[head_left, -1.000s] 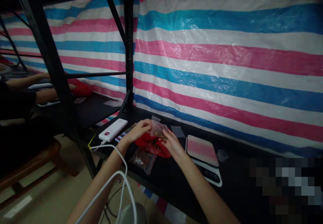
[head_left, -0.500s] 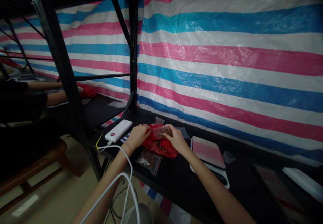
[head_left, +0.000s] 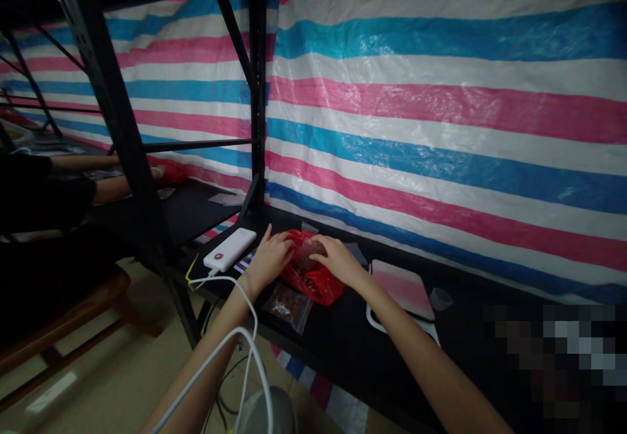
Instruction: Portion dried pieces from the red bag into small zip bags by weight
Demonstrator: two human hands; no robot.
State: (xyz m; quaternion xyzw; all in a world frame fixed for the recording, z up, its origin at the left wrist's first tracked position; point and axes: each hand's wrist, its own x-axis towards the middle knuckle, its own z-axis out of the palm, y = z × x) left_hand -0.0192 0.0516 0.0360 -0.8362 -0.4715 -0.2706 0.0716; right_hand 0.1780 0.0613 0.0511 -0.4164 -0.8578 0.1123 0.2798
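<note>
On black shelving, left hand, right hand — grips holding one red bag

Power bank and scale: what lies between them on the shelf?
In the head view, a red bag lies there under the left hand and right hand, with a small zip bag just in front of it.

White power bank, digital scale, striped tarpaulin backdrop

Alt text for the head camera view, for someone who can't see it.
The left hand and right hand press a red plastic bag with brown contents on a black shelf. A white power bank, clear bag and digital scale lie nearby, before a striped tarp.
</note>
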